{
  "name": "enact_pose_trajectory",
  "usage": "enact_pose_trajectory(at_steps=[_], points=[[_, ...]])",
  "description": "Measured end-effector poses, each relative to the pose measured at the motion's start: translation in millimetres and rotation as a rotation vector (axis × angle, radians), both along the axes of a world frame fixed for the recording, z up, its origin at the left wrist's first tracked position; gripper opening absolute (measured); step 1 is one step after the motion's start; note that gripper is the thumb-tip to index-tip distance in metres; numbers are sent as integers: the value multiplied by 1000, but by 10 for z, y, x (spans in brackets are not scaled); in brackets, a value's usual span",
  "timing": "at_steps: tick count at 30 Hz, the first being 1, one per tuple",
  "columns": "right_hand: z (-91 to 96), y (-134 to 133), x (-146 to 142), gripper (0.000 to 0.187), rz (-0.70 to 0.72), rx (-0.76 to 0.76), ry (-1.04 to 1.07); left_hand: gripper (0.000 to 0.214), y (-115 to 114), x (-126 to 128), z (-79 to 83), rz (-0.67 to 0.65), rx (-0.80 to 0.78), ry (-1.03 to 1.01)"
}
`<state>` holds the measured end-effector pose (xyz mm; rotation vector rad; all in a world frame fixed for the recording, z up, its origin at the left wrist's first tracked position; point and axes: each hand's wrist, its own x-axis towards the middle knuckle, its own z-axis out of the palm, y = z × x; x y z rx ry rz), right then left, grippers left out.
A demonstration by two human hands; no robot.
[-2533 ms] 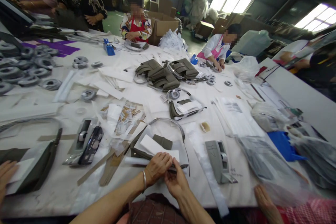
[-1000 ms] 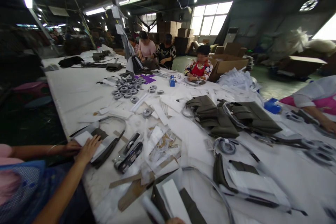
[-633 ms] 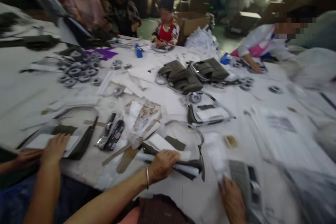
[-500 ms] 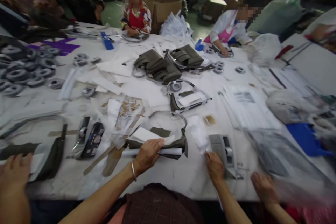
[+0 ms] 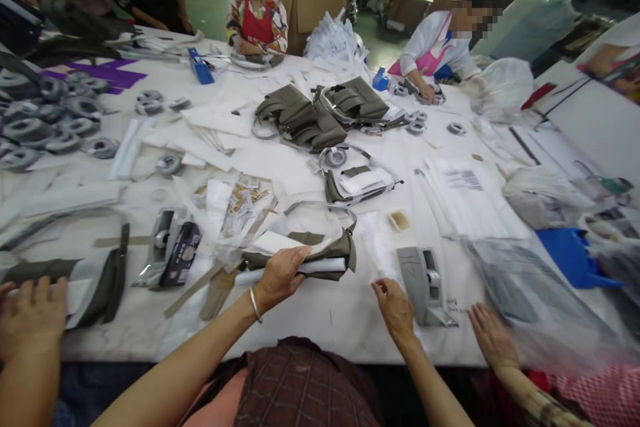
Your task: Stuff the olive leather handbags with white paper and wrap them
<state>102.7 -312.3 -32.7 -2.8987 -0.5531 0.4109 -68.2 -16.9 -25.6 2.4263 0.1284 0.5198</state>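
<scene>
My left hand (image 5: 286, 273), with a bangle at the wrist, is closed on the near edge of an olive-green handbag (image 5: 349, 251). White padding (image 5: 275, 243) lies over the bag and a rolled white strip (image 5: 325, 267) runs along its near side. The strap (image 5: 320, 205), in pale wrapping, loops behind it. My right hand (image 5: 397, 310) is right of the bag, fingers pinched together; whatever is between them is too small to make out. Just right of that hand stands a grey tape dispenser (image 5: 413, 273). Crumpled thin white wrapping (image 5: 375, 240) lies beyond its fingertips.
Co-workers' hands are close on both sides: one on a bag at left (image 5: 35, 310), another at right (image 5: 493, 337) by a clear plastic bag (image 5: 540, 300). Another tape dispenser (image 5: 163, 240) stands left. Olive bags (image 5: 325, 113) are piled mid-table; grey wrapped coils (image 5: 30, 130) are heaped far left.
My right hand has moved left, away from the tape dispenser, its fingers pinched. My left hand keeps its hold on the handbag. The co-worker's hand at right has shifted slightly left.
</scene>
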Motion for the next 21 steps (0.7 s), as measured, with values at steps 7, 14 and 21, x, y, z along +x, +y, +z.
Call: enact_pose_trajectory(at_steps=[7,14,21], points=[[-294,854,-415,30,60,61,227,55,-24,28,27,0,-40,40],[-424,1112,-519,41,159,267,404,56,17,33,72,24,-89,53],[-332,890,-265,52,-20,316,321,54,253,97,234,161,-198,78]])
